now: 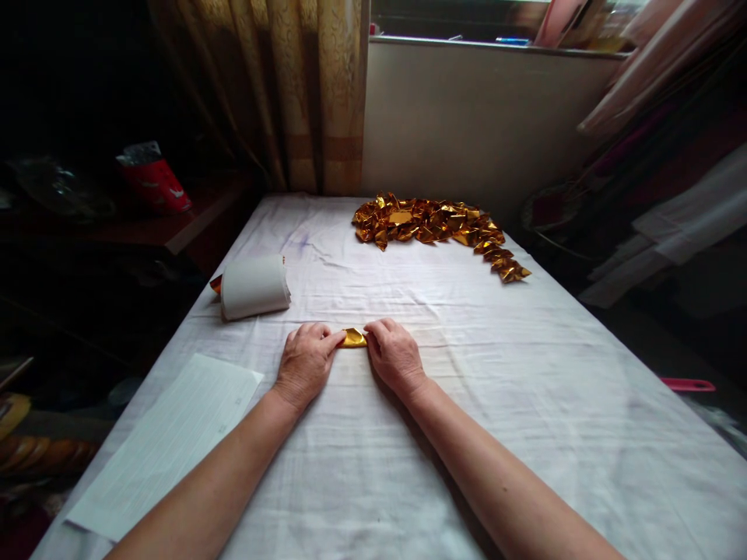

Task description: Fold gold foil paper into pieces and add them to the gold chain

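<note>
Left hand (306,359) grips one end of a gold foil piece (353,340), thumb and fingers closed on it; the right hand (397,354) pinches the other end, so that only the middle shows between them; the piece lies on the cloth-covered surface (496,373), straight ahead of the person. Its long axis runs left to right, roughly parallel with the far edge; which way it points is hard to say, as fingers cover both ends and the shine blurs the folds. Judging by its narrow band, it is only part folded and lacks the spiky shape of the more finished-looking work; that work, a long cluster of folded foil (432,223), lies near the far edge, its thin tail bending rightward and toward the person; much folding seems done there, while the curled paper stack (254,288), beyond the left hand with foil showing at its left end, probably holds material not yet used; a lined white sheet (169,443) lies beside the left forearm; past the far edge hangs a gold curtain (341,93).
</note>
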### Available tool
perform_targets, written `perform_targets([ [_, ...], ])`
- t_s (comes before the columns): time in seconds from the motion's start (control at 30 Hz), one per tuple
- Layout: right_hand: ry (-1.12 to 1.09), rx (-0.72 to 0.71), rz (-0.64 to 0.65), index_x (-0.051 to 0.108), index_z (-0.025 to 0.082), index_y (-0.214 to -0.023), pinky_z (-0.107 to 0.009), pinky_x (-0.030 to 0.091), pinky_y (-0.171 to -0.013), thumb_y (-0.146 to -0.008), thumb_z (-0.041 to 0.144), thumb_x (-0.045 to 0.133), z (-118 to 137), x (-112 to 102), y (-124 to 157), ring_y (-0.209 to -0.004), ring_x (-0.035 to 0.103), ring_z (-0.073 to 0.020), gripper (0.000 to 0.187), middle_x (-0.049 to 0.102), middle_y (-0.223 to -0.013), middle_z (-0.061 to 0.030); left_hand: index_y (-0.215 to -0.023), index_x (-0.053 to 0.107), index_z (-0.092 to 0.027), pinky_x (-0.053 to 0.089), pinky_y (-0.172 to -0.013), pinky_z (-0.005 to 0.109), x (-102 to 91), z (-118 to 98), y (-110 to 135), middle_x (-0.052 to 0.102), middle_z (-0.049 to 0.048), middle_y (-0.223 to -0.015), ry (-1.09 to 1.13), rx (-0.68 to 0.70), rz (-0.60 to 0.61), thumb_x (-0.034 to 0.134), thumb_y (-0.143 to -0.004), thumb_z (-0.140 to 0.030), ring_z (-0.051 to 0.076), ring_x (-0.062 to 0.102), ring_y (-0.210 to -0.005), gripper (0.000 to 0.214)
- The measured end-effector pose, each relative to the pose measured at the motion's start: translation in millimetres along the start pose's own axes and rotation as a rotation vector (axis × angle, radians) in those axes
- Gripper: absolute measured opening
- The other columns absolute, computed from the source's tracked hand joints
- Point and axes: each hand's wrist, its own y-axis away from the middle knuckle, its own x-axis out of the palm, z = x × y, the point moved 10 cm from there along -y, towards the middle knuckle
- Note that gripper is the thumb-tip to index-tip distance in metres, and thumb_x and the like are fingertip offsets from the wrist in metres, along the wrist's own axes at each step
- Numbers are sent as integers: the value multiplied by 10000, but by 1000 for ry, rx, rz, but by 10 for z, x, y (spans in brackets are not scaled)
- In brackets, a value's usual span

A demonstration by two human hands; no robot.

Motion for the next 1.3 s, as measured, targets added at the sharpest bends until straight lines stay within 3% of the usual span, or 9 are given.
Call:
perform_targets([
  [0.1,-28,-188,-17,595,193,-1250,-384,396,-999,-976,265,420,198,-8,45,-1200,524,-245,333,616,-1289,-116,-1076,691,-288,420,-748,367,21,8,-5,636,52,-917,8,-8,16,544,-913,-244,227,529,-876,224],
  [0.23,26,-270,138,472,187,-1407,-496,228,-1144,-977,407,435,326,174,85,-1414,316,-281,484,454,-1488,-91,-1116,682,-281,430,-767,372,30,27,-10,636,52,-916,35,-20,30,551,-902,-218,228,532,-887,258],
  [0.33,55,-219,205,427,188,-1445,-536,204,-1151,-976,453,422,283,240,102,-1435,283,-296,539,388,-1528,-96,-1116,683,-278,436,-774,374,44,46,-9,639,52,-926,44,-36,47,554,-902,-221,228,537,-895,257],
  [0.6,97,-152,212,422,185,-1451,-559,208,-1144,-981,461,401,135,195,187,-1440,266,-316,546,360,-1542,-87,-1066,697,-275,445,-764,364,-7,57,8,652,47,-929,65,-30,-6,563,-882,-184,222,547,-889,245],
  [0.83,103,-108,262,401,197,-1466,-534,192,-1151,-983,501,359,140,185,181,-1448,246,-300,572,327,-1561,-72,-1183,667,-291,466,-784,367,-33,133,120,671,54,-1041,-66,-50,87,524,-873,-170,235,573,-939,362],
  [0.93,104,-98,277,387,201,-1475,-528,182,-1155,-981,509,351,142,181,184,-1450,240,-294,583,310,-1569,-68,-1256,623,-241,457,-904,386,-64,93,162,649,68,-1219,-97,-28,81,490,-874,-173,246,569,-1078,410],
  [1.0,105,-96,276,382,209,-1478,-528,179,-1156,-979,514,351,139,180,184,-1452,236,-290,586,306,-1571,-66,-1329,563,-212,375,-1052,431,-63,-2,153,583,75,-1360,-97,30,60,456,-890,-188,259,502,-1241,452],
  [1.1,101,-98,269,379,213,-1479,-536,181,-1154,-979,519,346,136,180,185,-1452,239,-288,588,308,-1570,-67,-1396,495,-231,209,-1163,512,66,-147,100,527,56,-1438,-85,117,114,417,-933,-273,273,383,-1381,471],
  [1.3,86,-99,257,382,207,-1477,-531,182,-1157,-977,528,345,130,170,190,-1452,241,-285,596,313,-1567,-76,-1465,397,-234,146,-1173,562,327,-55,74,453,40,-1499,-95,62,304,342,-973,-416,286,315,-1430,528],
])
